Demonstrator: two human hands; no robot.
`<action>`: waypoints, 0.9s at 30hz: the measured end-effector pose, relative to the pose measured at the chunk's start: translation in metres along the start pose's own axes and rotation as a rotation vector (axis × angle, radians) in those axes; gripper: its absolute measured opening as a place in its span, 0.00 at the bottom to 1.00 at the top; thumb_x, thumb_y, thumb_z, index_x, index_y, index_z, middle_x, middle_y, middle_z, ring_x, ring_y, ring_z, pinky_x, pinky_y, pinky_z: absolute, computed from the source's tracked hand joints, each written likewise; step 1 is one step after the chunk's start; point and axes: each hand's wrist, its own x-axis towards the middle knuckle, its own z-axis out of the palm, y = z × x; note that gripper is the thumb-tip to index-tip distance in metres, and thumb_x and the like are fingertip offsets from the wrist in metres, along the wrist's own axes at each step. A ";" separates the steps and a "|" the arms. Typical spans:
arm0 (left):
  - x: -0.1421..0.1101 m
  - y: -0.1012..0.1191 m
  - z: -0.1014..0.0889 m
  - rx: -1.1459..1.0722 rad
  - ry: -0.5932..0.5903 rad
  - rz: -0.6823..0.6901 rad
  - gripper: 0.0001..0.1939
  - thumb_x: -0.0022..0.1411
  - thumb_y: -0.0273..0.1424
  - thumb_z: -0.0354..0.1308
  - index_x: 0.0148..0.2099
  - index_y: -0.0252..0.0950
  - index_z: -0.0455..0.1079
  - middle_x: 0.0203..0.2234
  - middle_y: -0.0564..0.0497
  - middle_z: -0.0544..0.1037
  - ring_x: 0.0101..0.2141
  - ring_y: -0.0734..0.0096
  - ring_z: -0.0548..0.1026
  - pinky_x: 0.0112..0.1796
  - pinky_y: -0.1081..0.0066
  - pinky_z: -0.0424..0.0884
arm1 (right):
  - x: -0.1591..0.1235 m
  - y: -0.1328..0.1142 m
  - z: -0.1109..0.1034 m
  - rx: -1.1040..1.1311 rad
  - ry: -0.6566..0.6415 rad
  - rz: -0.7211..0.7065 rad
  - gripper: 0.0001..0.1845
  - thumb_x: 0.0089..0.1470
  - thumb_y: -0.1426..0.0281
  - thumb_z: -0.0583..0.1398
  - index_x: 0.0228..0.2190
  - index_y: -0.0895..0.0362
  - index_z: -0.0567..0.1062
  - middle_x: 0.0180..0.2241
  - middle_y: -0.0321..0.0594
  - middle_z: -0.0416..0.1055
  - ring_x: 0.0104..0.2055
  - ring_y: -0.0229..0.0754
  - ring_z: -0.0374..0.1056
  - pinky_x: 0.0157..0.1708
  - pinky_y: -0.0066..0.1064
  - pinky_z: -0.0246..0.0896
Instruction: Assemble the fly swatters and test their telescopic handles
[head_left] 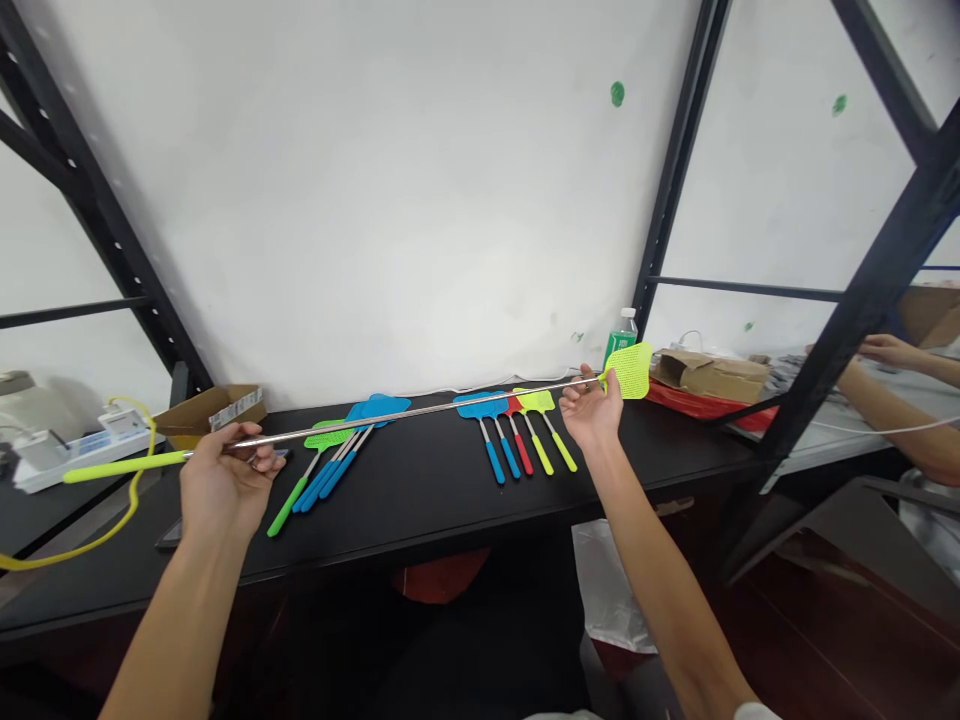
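Note:
A yellow-green telescopic fly swatter [420, 410] stretches across the view, its metal rod drawn out long. My left hand [225, 480] is closed round the rod close to the grip. At the other end my right hand [592, 410] pinches the rod just below the perforated head. Beneath the rod, a row of short swatters in blue [493, 455], red [523, 450] and yellow-green [559, 445] lies on the black table [420, 500]. Left of them is a fanned pile with a green swatter [289, 505] and several blue swatters [341, 470].
A bottle with a green label [621, 335] stands at the back right, near an open cardboard box [709, 375]. At left are another box [225, 410], a power strip [82, 455] and a yellow cable [135, 500]. Black posts frame the table; another person's arm [892, 410] shows at right.

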 end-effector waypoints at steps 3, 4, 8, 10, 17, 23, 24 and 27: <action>0.000 0.001 0.000 0.006 0.040 -0.011 0.03 0.49 0.25 0.58 0.30 0.34 0.67 0.22 0.55 0.66 0.19 0.78 0.60 0.20 0.75 0.62 | -0.001 0.001 0.002 0.039 0.027 0.010 0.19 0.59 0.50 0.55 0.36 0.53 0.72 0.23 0.30 0.62 0.19 0.31 0.58 0.15 0.23 0.54; 0.000 0.001 0.000 0.008 0.047 -0.012 0.03 0.49 0.24 0.57 0.29 0.34 0.67 0.21 0.55 0.66 0.19 0.78 0.60 0.20 0.75 0.61 | -0.002 0.002 0.002 0.051 0.029 0.010 0.20 0.59 0.50 0.56 0.36 0.53 0.72 0.23 0.30 0.62 0.19 0.31 0.58 0.16 0.23 0.54; 0.001 0.000 0.000 0.027 0.052 -0.018 0.02 0.49 0.25 0.58 0.29 0.33 0.68 0.18 0.54 0.65 0.19 0.77 0.61 0.21 0.75 0.61 | -0.002 0.005 -0.001 0.068 0.017 0.010 0.25 0.55 0.44 0.57 0.33 0.53 0.70 0.24 0.31 0.63 0.20 0.31 0.59 0.16 0.23 0.57; 0.001 -0.001 0.001 0.042 0.051 -0.017 0.02 0.49 0.26 0.58 0.29 0.33 0.68 0.17 0.55 0.65 0.19 0.77 0.60 0.21 0.75 0.61 | -0.001 0.006 -0.003 0.063 0.023 0.030 0.28 0.53 0.40 0.57 0.31 0.53 0.68 0.24 0.32 0.64 0.20 0.32 0.59 0.16 0.24 0.58; 0.002 -0.001 0.000 0.042 0.051 -0.003 0.04 0.48 0.26 0.60 0.30 0.33 0.68 0.18 0.55 0.67 0.19 0.77 0.61 0.21 0.76 0.61 | 0.004 0.006 -0.007 -0.012 0.039 0.111 0.32 0.49 0.35 0.54 0.28 0.52 0.66 0.27 0.38 0.67 0.25 0.38 0.65 0.17 0.29 0.65; 0.003 -0.004 -0.001 0.014 0.028 -0.001 0.02 0.51 0.26 0.59 0.31 0.34 0.69 0.19 0.54 0.70 0.18 0.77 0.61 0.21 0.75 0.62 | 0.000 0.003 0.000 0.089 0.032 0.184 0.33 0.50 0.35 0.53 0.33 0.53 0.68 0.32 0.40 0.69 0.28 0.40 0.68 0.24 0.33 0.70; 0.004 -0.004 -0.001 0.010 0.026 0.000 0.02 0.52 0.26 0.59 0.31 0.34 0.69 0.19 0.53 0.70 0.18 0.76 0.62 0.21 0.75 0.63 | 0.000 0.002 0.001 0.089 0.030 0.184 0.34 0.50 0.35 0.53 0.33 0.53 0.69 0.32 0.41 0.69 0.29 0.40 0.68 0.24 0.34 0.71; 0.006 -0.005 -0.004 0.018 0.025 -0.005 0.03 0.53 0.27 0.59 0.33 0.34 0.70 0.21 0.52 0.72 0.20 0.74 0.65 0.22 0.75 0.64 | -0.002 -0.001 0.003 0.104 0.042 0.175 0.33 0.51 0.35 0.52 0.34 0.53 0.68 0.34 0.42 0.70 0.30 0.41 0.69 0.25 0.36 0.71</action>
